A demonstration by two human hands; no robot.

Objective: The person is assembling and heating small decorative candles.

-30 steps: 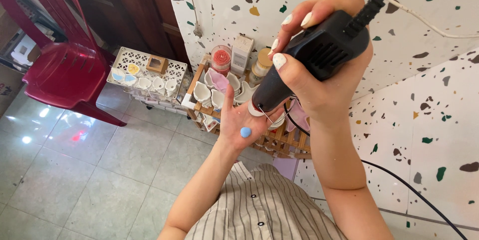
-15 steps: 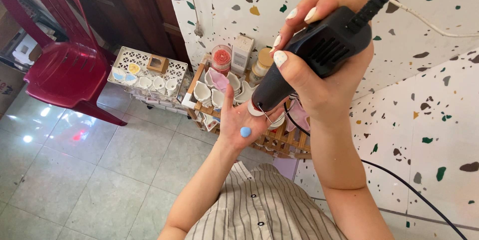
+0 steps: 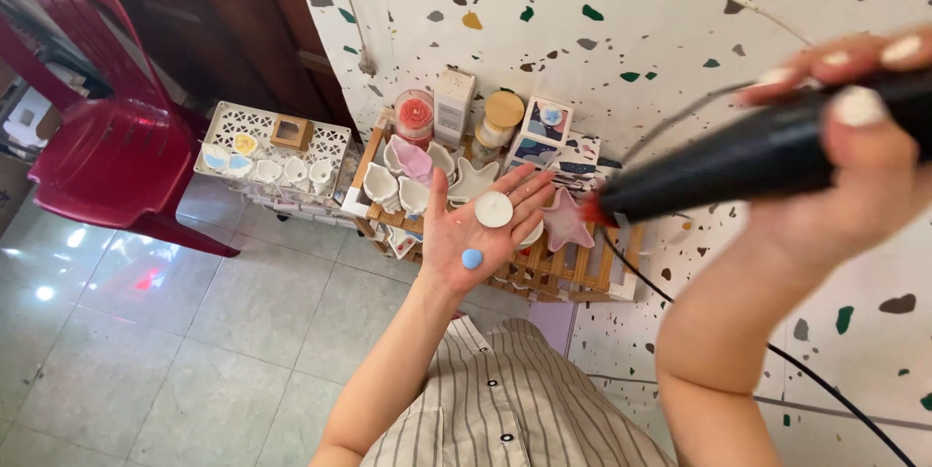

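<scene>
Swung right, clenched right hand (image 3: 854, 166) levels rotary tool (image 3: 767, 151), tip leftward; left hand (image 3: 476, 229) open.

Right hand (image 3: 854, 151) and black rotary tool (image 3: 767, 151) motion-blurred, both cut by right frame edge; tool tip indistinct. Red chair (image 3: 87, 127), left of wooden rack (image 3: 544, 268), cropped by left edge.

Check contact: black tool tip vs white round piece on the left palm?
Apart. The head view shows the black rotary tool in the right hand, its tip clear of the white round piece lying on the open left hand.
</scene>
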